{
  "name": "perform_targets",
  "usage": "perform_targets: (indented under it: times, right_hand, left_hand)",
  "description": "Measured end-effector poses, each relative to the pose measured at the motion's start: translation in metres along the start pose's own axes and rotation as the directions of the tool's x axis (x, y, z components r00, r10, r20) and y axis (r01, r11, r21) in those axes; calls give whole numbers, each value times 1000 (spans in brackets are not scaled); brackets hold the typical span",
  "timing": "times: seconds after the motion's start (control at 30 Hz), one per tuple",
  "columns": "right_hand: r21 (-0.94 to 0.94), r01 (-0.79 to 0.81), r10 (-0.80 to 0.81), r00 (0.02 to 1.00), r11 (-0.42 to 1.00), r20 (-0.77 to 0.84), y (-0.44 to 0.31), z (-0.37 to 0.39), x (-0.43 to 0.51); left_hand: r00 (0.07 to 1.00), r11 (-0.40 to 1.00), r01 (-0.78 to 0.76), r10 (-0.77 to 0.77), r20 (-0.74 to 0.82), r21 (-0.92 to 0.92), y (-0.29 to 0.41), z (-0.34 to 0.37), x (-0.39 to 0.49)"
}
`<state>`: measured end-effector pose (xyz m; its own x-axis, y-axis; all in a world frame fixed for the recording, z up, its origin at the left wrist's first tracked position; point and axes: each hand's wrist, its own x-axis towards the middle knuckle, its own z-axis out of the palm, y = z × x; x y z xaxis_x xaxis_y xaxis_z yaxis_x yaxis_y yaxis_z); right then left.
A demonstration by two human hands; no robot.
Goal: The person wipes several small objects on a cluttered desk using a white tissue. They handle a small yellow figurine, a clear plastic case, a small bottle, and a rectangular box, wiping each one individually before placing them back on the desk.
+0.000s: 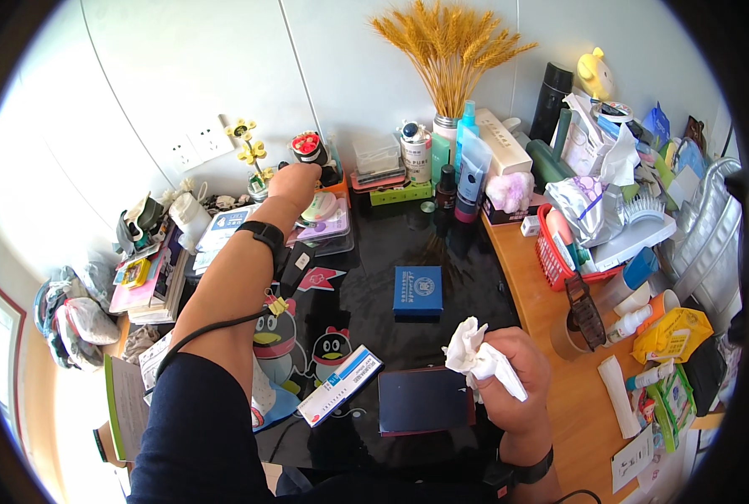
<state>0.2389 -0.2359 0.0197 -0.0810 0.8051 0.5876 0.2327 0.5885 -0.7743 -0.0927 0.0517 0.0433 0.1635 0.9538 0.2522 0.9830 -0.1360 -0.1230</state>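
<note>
Crumpled white tissue [475, 356] sticks out of my right hand [519, 378], which is shut on it above the right front of the black desktop. My left hand [296, 186] reaches far forward to the back of the desk. It is beside a small dark pot of red flowers [307, 146] and an orange box [338, 187]. Its fingers are hidden behind the hand, so a hold cannot be told. Before me lie a blue box with an emblem [418, 290], a slim white and blue carton [340, 385] and a dark flat booklet [423, 401].
Bottles, among them a blue tube [473, 173], stand at the back near a vase of dried wheat [447, 63]. A crowded red basket [554, 252] is on the wooden surface at right. Stacked books [151, 283] sit at left. A black cable [217, 326] crosses my left forearm.
</note>
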Motion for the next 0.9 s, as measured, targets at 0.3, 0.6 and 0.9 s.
perform_targets:
  times: [0.3,0.6,0.9]
  right_hand:
    - [-13,17,-17,1000,1000,-7,-1,0,1]
    - [-20,96,-98,990,995,-102,-17,-8,4]
    - [-49,103,-114,924,993,-365,-49,-22,-3]
  left_hand:
    - [998,999,-1,-2,-61,-50,-3,1,-6]
    - [981,996,-55,40,-190,-73,6,-53,-24]
    - [832,796,-450,538,133,-405,110,-73,-89]
